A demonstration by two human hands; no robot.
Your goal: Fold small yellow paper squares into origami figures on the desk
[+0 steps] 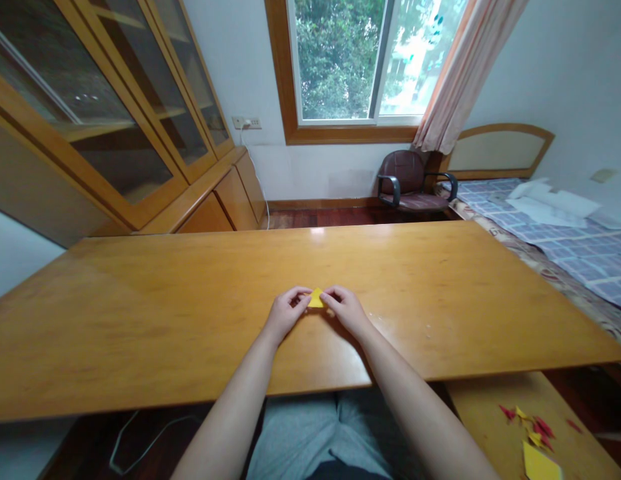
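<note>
A small piece of yellow paper [316,299], roughly triangular with its point away from me, is held between my two hands over the middle of the wooden table [190,287]. My left hand [290,309] pinches its left side between thumb and fingers. On the right side, my right hand [343,307] grips it the same way. The fingertips cover both ends of the paper, so its full outline is hidden.
At the lower right, a lower wooden surface [485,407] bears a yellow paper stack [540,461] and several red and yellow folded pieces [540,427]. Small whitish specks lie right of my hand. Beyond the table stand a chair [405,177], a bed [565,233] and a glass-door cabinet [185,193].
</note>
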